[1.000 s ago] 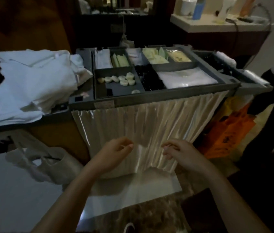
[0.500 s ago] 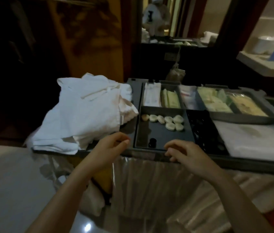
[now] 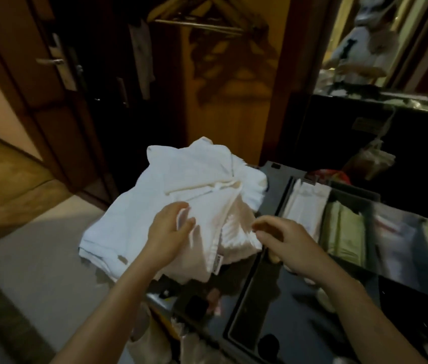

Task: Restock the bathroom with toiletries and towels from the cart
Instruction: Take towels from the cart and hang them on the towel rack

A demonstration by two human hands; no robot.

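1. Gripping a fold of the white towels (image 3: 181, 190) with the left hand (image 3: 167, 231), cloth pinched between thumb and curled fingers. Likely done to peel one towel free rather than lift the whole pile.
2. Reaching in with the right hand (image 3: 282, 241), just right of the left hand and apart from it, fingers curled at the near corner of the towels. Impossible to tell whether clamped on cloth or merely brushing it.
3. Piled loose and crumpled under and beyond the left hand, overhanging the left end of the cart (image 3: 273, 166). Probably dropped there for quick reach, not folded for show.
4. Sorted into tray compartments beyond and to the right of the right hand: white packets (image 3: 304, 206), then green packets (image 3: 344, 232). Kept apart, presumably, for picking by type.
5. Judged early in the restock, with towels and packets alike not yet off the cart.
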